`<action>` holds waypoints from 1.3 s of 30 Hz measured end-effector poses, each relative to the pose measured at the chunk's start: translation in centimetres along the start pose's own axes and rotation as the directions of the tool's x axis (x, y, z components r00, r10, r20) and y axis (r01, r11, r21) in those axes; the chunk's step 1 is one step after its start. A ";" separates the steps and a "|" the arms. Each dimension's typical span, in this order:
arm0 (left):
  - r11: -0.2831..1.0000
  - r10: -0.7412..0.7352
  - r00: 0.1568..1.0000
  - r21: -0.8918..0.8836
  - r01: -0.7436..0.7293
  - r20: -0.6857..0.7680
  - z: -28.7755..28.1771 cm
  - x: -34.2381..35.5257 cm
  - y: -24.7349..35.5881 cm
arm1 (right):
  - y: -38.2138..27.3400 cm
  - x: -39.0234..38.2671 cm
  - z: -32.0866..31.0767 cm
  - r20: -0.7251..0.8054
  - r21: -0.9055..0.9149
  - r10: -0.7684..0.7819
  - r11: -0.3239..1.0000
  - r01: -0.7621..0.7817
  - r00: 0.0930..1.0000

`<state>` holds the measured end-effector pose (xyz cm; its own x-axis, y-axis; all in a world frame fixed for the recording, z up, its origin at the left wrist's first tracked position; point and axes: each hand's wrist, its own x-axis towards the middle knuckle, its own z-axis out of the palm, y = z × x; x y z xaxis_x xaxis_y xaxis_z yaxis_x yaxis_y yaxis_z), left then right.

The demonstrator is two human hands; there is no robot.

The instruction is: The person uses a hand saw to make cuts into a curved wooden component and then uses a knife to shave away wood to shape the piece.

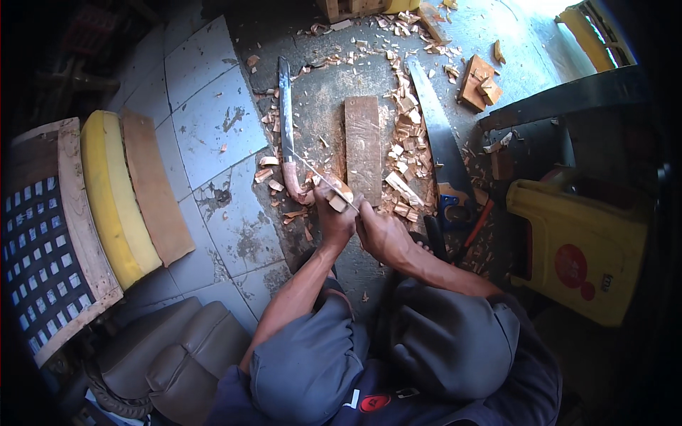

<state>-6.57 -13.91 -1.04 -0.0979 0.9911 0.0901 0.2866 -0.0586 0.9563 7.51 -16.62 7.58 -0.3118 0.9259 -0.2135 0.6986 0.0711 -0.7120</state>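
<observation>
Between my knees, my left hand [335,221] is closed around a small carved piece of wood [337,204] with a pale cut end. My right hand [383,234] is close against it, its fingers wrapped round the near end of a thin, straight tool [310,167]. That tool slants across the wood toward the far left; seen edge-on, its exact kind does not show. Just beyond both hands lies a worn wooden board [364,145]. Left of the board rests a long blade [285,106] with a curved wooden handle [292,183].
A handsaw [442,142] with a blue handle lies to the right, beside a red-handled tool [479,224]. Wood chips [406,128] litter the floor. A yellow plastic stool [568,248] is at right, a wooden block [477,82] farther off. Yellow foam [117,195] stands at left.
</observation>
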 end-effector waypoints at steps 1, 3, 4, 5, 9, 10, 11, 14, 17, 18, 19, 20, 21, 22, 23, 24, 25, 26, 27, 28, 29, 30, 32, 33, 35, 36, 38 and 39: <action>0.999 -0.008 1.000 -0.038 0.008 -0.019 0.0 0.3 -0.4 | -0.1 0.5 -0.1 0.007 0.020 -0.001 1.000 0.001 1.000; 0.992 -0.061 0.998 -0.116 0.056 -0.036 -0.3 -0.6 -0.3 | -0.4 0.3 0.0 0.043 0.070 0.027 0.997 -0.030 0.999; 0.955 -0.191 0.982 -0.232 0.184 -0.007 -0.2 0.0 0.6 | 0.0 1.0 -0.3 0.036 0.123 -0.001 0.992 -0.003 0.999; 0.987 -0.113 0.994 -0.115 0.111 -0.011 -0.5 -0.9 -0.2 | 0.3 0.6 0.2 0.040 0.189 -0.010 0.982 0.003 0.999; 0.983 -0.063 0.997 -0.169 0.070 0.048 -0.9 -0.9 0.6 | -0.3 0.7 -2.0 0.277 0.508 0.125 0.823 -0.256 0.953; 0.998 0.068 0.997 -0.011 -0.068 0.044 -0.9 -0.4 0.4 | -0.4 0.8 -2.8 0.401 0.534 0.189 0.747 -0.396 0.896; 0.991 0.116 0.992 0.054 -0.119 0.050 -0.9 -0.5 0.3 | -0.2 0.6 -2.2 0.283 0.478 0.162 0.830 -0.285 0.945; 0.996 0.088 0.996 0.026 -0.089 0.036 -1.1 -0.7 -0.3 | -0.2 0.1 -0.7 -0.012 0.296 0.030 0.955 -0.025 0.999; 0.967 -0.095 0.995 -0.237 0.090 -0.010 -0.9 -0.7 0.3 | -2.6 -0.1 -2.1 -0.208 0.283 -0.050 0.953 0.109 0.977; 0.936 -0.143 0.990 -0.325 0.132 -0.009 -0.5 -0.3 1.7 | -2.7 -0.2 -2.5 -0.293 0.298 -0.076 0.940 0.166 0.953; 0.958 -0.128 0.992 -0.258 0.124 0.000 -0.3 -0.6 1.6 | -2.7 -0.4 -2.7 -0.377 0.307 -0.099 0.925 0.225 0.921; 0.980 -0.096 0.995 -0.179 0.092 -0.011 -0.7 -0.4 1.7 | -2.4 -0.4 -1.8 -0.332 0.261 -0.093 0.947 0.187 0.939; 0.991 -0.071 0.998 -0.112 0.070 -0.002 -0.6 -0.6 1.4 | -1.3 0.2 -1.0 -0.060 0.101 0.012 0.995 -0.006 0.998; 1.000 -0.004 1.000 0.002 0.004 0.024 -0.3 -0.7 1.0 | -0.6 -0.1 -0.5 -0.001 0.086 0.035 0.996 -0.035 0.999; 1.000 -0.011 0.999 -0.014 0.011 0.030 -0.4 -0.6 1.0 | -0.3 -0.3 -0.2 0.061 0.075 0.055 0.995 -0.060 0.997; 0.999 -0.026 0.999 -0.026 0.027 0.033 -0.5 -0.9 1.0 | -0.3 -0.1 -0.4 0.072 0.100 0.042 0.994 -0.049 0.997; 0.998 -0.042 0.998 -0.039 0.044 0.037 -0.7 -1.1 1.0 | -0.2 0.3 -0.9 0.082 0.124 0.030 0.991 -0.040 0.996; 0.974 -0.149 0.986 -0.158 0.159 0.077 -0.7 -1.0 -0.2 | -0.4 0.5 -1.3 0.092 0.148 0.019 0.988 -0.032 0.996; 0.986 -0.097 0.993 -0.132 0.106 0.069 -0.9 -0.9 -0.9 | -1.3 0.6 -1.9 -0.027 0.211 -0.032 0.977 0.037 0.999; 0.993 -0.054 0.996 -0.105 0.060 0.066 -1.1 -1.1 -1.3 | -2.6 0.2 -2.5 -0.143 0.268 -0.067 0.958 0.104 0.987; 0.997 -0.025 0.998 -0.066 0.028 0.059 -1.2 -1.4 -1.7 | -3.3 -0.1 -2.8 -0.258 0.316 -0.094 0.932 0.176 0.962; 1.000 -0.001 0.998 -0.031 0.002 0.060 -1.2 -1.9 -1.8 | -3.0 -0.3 -2.4 -0.371 0.298 -0.091 0.931 0.211 0.924; 0.998 0.037 0.998 0.054 -0.040 0.054 -0.4 -2.2 -1.6 | -0.2 -0.6 0.0 -0.118 0.163 0.012 0.987 0.008 0.993; 0.992 0.065 0.997 0.105 -0.069 0.041 -0.3 -1.7 -1.5 | -0.1 0.1 -0.1 0.004 0.079 0.067 0.995 -0.067 0.998; 0.998 -0.013 1.000 -0.067 0.014 0.018 -0.1 0.2 -1.8 | 0.1 0.7 -0.7 -0.042 0.102 0.013 0.995 -0.009 0.999; 0.985 -0.084 0.996 -0.149 0.085 0.014 -0.2 -0.4 -1.9 | -1.4 0.9 -2.1 -0.097 0.124 -0.031 0.991 0.043 0.995; 0.977 -0.128 0.992 -0.169 0.129 0.015 -0.4 -2.0 -1.9 | -3.4 0.3 -3.3 -0.230 0.285 -0.039 0.953 0.106 0.972; 0.991 -0.077 0.997 -0.112 0.077 0.002 -0.4 -1.5 -1.8 | -3.3 0.6 -3.1 -0.237 0.249 -0.054 0.962 0.114 0.970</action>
<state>-7.28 -15.29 -2.81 -0.1175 0.9930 0.0151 0.1696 0.0050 0.9855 7.05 -15.18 11.94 -0.1873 0.9822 -0.0105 0.4758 0.0813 -0.8758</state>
